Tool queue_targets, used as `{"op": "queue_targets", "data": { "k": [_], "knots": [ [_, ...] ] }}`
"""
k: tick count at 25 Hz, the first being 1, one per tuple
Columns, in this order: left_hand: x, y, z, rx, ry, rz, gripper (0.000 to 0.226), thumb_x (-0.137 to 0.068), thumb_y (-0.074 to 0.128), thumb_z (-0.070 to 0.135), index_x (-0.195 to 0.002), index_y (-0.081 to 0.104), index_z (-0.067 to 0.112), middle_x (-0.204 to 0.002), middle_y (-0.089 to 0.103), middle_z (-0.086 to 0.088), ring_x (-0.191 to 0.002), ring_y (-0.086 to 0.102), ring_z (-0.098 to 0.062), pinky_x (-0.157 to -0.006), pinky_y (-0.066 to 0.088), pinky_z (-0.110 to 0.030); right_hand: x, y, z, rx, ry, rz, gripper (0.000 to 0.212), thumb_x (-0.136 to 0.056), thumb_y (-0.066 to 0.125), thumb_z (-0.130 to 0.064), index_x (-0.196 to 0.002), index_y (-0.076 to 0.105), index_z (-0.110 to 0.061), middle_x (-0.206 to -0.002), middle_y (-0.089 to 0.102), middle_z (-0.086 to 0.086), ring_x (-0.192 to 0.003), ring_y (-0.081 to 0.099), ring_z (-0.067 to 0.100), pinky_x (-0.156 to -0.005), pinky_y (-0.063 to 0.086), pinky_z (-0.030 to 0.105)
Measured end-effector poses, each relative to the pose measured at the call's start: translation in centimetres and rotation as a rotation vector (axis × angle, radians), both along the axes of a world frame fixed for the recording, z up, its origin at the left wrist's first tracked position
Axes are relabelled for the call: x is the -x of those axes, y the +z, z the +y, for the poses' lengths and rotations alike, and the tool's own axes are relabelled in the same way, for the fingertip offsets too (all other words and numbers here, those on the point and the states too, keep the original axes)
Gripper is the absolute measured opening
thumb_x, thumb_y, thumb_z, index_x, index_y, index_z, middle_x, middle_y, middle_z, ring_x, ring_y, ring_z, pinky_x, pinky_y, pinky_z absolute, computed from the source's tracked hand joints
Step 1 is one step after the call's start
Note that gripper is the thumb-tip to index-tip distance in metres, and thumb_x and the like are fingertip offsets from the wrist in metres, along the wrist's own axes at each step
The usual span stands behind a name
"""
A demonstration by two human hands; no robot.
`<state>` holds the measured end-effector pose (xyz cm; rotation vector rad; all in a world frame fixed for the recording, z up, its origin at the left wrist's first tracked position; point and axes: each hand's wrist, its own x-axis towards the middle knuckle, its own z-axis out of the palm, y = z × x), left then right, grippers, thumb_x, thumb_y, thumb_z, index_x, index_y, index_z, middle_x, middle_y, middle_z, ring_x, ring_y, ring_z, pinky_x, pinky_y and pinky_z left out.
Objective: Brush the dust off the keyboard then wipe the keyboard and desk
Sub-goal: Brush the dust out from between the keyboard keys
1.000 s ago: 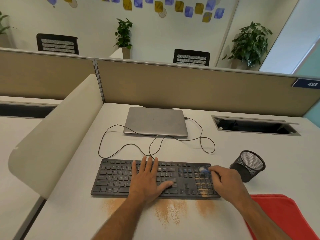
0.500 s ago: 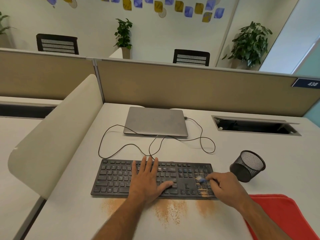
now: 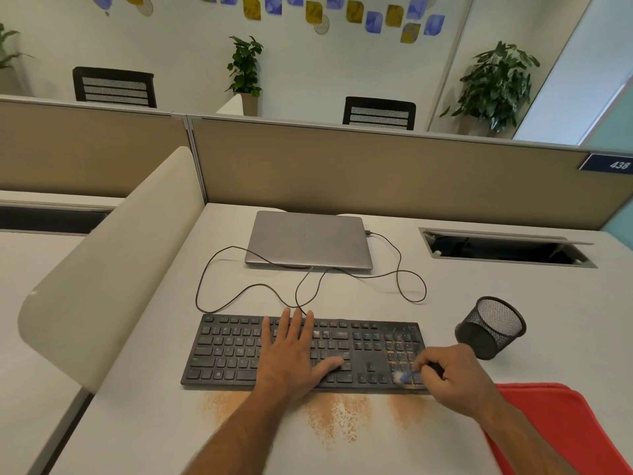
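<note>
A black keyboard (image 3: pixel 233 351) lies across the near part of the pale desk (image 3: pixel 144 423). My left hand (image 3: pixel 294 354) rests flat on its middle keys, fingers spread. My right hand (image 3: pixel 452 375) grips a small blue brush (image 3: pixel 406 376), whose pale bristles touch the number pad's near right corner. Orange-brown dust (image 3: pixel 339 419) lies in patches on the desk along the keyboard's front edge, and some specks sit on the number pad keys. A red cloth (image 3: pixel 568 426) lies at the near right, partly under my right forearm.
A closed grey laptop (image 3: pixel 308 240) sits behind the keyboard, with a black cable (image 3: pixel 404 279) looping between them. A black mesh pen cup (image 3: pixel 489 327) lies tipped to the right. A cable slot (image 3: pixel 507 248) opens at back right. A curved divider (image 3: pixel 102 265) bounds the left.
My right hand has drawn the brush toward me, from the top of the number pad down to its near edge. The left hand has stayed flat on the keys.
</note>
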<state>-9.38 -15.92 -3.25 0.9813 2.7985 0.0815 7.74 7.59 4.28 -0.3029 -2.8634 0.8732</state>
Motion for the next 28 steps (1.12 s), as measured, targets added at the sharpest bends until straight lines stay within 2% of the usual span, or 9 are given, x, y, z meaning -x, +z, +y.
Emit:
{"op": "queue_targets", "data": {
  "k": [3,6,11,14,16,18,22,25,28],
  "knots": [
    [0.0,-0.1,0.0,0.001,0.002,0.001,0.114,-0.069,-0.011,0.096,-0.157,-0.016,0.023,-0.167,-0.013,-0.005,-0.150,-0.024,-0.025,-0.119,-0.009,-0.061,-0.2,-0.5,-0.1,-0.061,0.038,0.001,0.028,-0.078,0.053,-0.013,-0.081,0.075,-0.031,-0.052,0.058,-0.024,-0.043,0.049,0.008,-0.041,0.028,0.012],
    [0.0,-0.2,0.0,-0.012,0.002,0.005,0.115,-0.069,-0.011,0.096,-0.158,-0.015,0.024,-0.168,-0.012,-0.004,-0.151,-0.023,-0.024,-0.119,-0.010,-0.060,-0.7,-0.3,0.5,-0.118,0.025,0.004,0.024,-0.066,0.052,-0.015,-0.059,0.066,-0.034,-0.047,0.056,-0.022,-0.039,0.046,0.007,-0.041,0.026,0.012],
    [0.0,-0.2,0.0,-0.010,0.003,0.010,0.114,-0.070,-0.010,0.096,-0.157,-0.015,0.024,-0.168,-0.012,-0.004,-0.151,-0.023,-0.024,-0.119,-0.010,-0.060,-1.7,-0.2,0.7,-0.125,0.066,0.006,0.021,-0.070,0.053,-0.019,-0.071,0.072,-0.027,-0.053,0.055,-0.025,-0.043,0.049,0.002,-0.042,0.029,0.008],
    [0.0,-0.2,0.0,-0.008,0.004,0.010,0.113,-0.071,-0.009,0.096,-0.157,-0.015,0.024,-0.168,-0.012,-0.004,-0.151,-0.023,-0.024,-0.119,-0.011,-0.060,-1.7,0.6,0.8,-0.206,-0.002,0.078,0.020,-0.065,0.047,-0.028,-0.056,0.064,-0.024,-0.045,0.039,-0.027,-0.039,0.040,-0.006,-0.041,0.022,0.007],
    [0.0,-0.2,0.0,-0.003,0.004,0.009,0.112,-0.072,-0.007,0.096,-0.157,-0.016,0.024,-0.167,-0.012,-0.005,-0.151,-0.023,-0.024,-0.119,-0.011,-0.060,-1.6,0.8,1.0,-0.177,-0.032,0.126,0.020,-0.066,0.047,-0.025,-0.056,0.064,-0.023,-0.045,0.037,-0.030,-0.038,0.039,-0.005,-0.041,0.021,0.006],
    [0.0,-0.2,0.0,-0.005,0.003,0.008,0.111,-0.073,-0.005,0.096,-0.157,-0.016,0.024,-0.167,-0.012,-0.005,-0.151,-0.023,-0.024,-0.119,-0.011,-0.060,-1.4,0.5,0.9,-0.148,-0.012,0.120,0.020,-0.069,0.049,-0.023,-0.063,0.068,-0.024,-0.046,0.043,-0.030,-0.038,0.044,0.000,-0.039,0.025,0.009],
    [0.0,-0.1,0.0,-0.011,0.004,0.011,0.111,-0.074,-0.005,0.096,-0.157,-0.016,0.024,-0.168,-0.011,-0.004,-0.151,-0.023,-0.024,-0.120,-0.011,-0.059,-0.3,0.0,0.6,-0.125,-0.079,0.119,0.020,-0.070,0.050,-0.021,-0.059,0.063,-0.030,-0.044,0.051,-0.026,-0.036,0.047,0.004,-0.037,0.027,0.012],
    [0.0,-0.2,-0.1,-0.014,0.005,0.009,0.112,-0.073,-0.006,0.096,-0.158,-0.015,0.024,-0.168,-0.012,-0.004,-0.151,-0.023,-0.024,-0.120,-0.010,-0.059,1.5,0.4,0.6,-0.014,-0.200,0.156,0.020,-0.082,0.058,-0.009,-0.076,0.071,-0.023,-0.053,0.060,-0.018,-0.048,0.057,0.003,-0.042,0.037,0.009],
    [-0.1,-0.1,-0.1,-0.010,0.003,0.007,0.112,-0.072,-0.007,0.096,-0.157,-0.016,0.024,-0.167,-0.012,-0.004,-0.151,-0.023,-0.024,-0.120,-0.011,-0.060,3.3,-0.1,0.2,0.080,-0.233,0.073,0.021,-0.087,0.058,-0.008,-0.084,0.072,-0.023,-0.062,0.066,-0.012,-0.056,0.063,0.009,-0.052,0.054,0.026]
  ]
}}
